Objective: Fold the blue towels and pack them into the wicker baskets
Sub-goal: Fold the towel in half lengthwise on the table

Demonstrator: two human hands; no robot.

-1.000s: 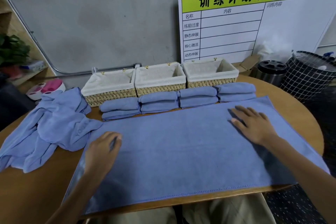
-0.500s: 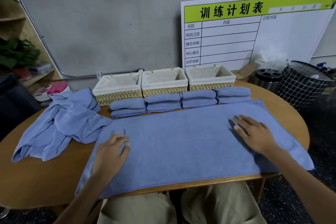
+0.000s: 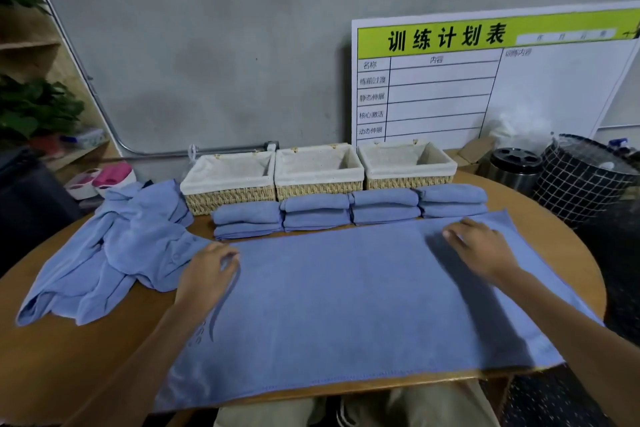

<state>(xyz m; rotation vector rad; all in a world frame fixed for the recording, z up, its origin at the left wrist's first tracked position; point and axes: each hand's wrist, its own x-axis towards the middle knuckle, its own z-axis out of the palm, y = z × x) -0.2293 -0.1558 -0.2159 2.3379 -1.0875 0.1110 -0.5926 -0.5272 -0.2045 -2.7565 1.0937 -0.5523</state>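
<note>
A large blue towel (image 3: 346, 305) lies spread flat across the round wooden table (image 3: 69, 357). My left hand (image 3: 207, 274) sits at the towel's far left corner with curled fingers gripping its edge, and a raised fold runs down from the hand. Over at the far right end, my right hand (image 3: 481, 250) lies on the towel with its fingers fairly straight. Behind the towel runs a row of folded blue towels (image 3: 317, 211), two high. Three cloth-lined wicker baskets (image 3: 228, 196) (image 3: 318, 189) (image 3: 408, 182) stand behind the row with nothing in them.
A crumpled heap of blue towels (image 3: 131, 246) lies at the left of the table. A white schedule board (image 3: 485, 87) leans on the wall. A steel canister (image 3: 512, 170) and a black mesh bin (image 3: 588, 177) stand at the right, off the table. A plant (image 3: 31, 107) is on shelves at the left.
The left hand has curled onto the towel's left edge and raised a fold there. The right hand's fingers have drawn together. The view has pulled back and tilted up.
</note>
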